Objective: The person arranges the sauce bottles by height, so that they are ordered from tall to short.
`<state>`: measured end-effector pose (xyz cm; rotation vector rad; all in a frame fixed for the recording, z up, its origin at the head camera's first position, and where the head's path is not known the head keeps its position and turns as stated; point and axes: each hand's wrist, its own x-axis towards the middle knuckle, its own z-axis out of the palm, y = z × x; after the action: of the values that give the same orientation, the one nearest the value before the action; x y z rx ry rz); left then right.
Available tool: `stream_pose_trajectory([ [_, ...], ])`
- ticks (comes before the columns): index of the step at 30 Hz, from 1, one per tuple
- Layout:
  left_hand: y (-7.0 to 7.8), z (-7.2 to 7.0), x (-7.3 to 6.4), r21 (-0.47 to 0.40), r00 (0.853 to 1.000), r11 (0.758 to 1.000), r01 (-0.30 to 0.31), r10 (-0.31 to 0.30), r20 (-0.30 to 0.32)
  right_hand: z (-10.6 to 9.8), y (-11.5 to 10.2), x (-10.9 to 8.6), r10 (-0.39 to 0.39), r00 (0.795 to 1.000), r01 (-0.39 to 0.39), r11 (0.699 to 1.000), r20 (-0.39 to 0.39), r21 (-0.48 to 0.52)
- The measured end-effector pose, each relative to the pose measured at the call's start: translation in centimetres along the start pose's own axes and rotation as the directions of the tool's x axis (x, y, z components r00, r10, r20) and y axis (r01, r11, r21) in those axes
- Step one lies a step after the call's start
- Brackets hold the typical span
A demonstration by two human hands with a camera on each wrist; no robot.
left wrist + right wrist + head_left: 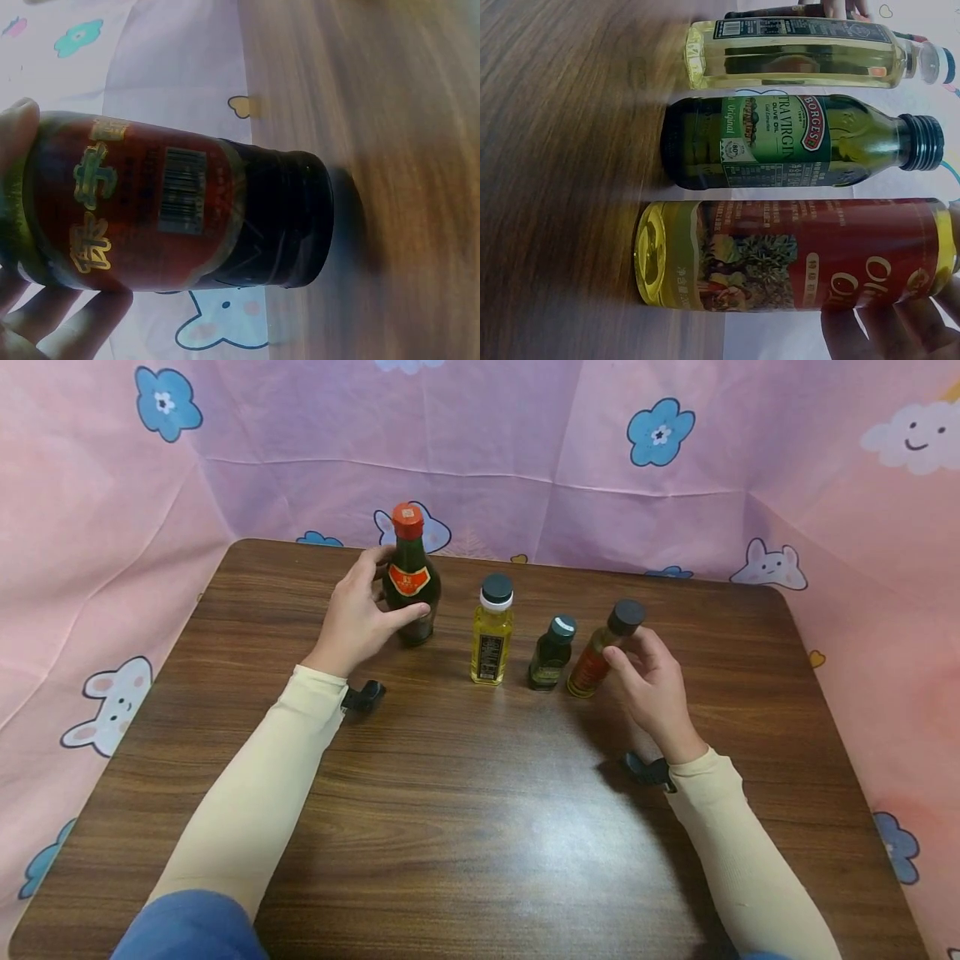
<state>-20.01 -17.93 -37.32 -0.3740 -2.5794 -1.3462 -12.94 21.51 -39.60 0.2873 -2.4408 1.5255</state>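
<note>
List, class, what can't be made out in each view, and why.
Red-capped bottle, its top: left wrist view, cut off by the left edge.
Left hand, some fingertips: head view, hidden behind that bottle.
Red-labelled bottle, most of its cap: right wrist view, cut off by the right edge.
Yellow-liquid bottle, small print: head view, too small.

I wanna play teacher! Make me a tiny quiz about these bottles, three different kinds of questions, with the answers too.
1. Which hand holds the red-capped bottle?
2. Fill in: the green olive oil bottle between the black-labelled oil bottle and the red-labelled olive oil bottle shows the brand name ____.
3. True or false: the black-labelled oil bottle has a red cap.

Key:
1. The left hand.
2. Borges.
3. False; its cap is dark.
</note>
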Motion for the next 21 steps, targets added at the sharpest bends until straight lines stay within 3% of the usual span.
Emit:
stream_pose_trajectory([
  [9,-0.3,0.2,1.8,-0.041,0.996,0.998,0.057,-0.054,0.065,0.0,0.4,-0.1,0.01,1.0,-0.01,1.0,0.002,0.023],
  [21,-1.0,0.2,3.2,-0.126,0.992,0.99,0.069,-0.054,0.117,-0.1,0.3,-0.1,0.014,1.0,-0.014,1.0,0.022,0.003],
])
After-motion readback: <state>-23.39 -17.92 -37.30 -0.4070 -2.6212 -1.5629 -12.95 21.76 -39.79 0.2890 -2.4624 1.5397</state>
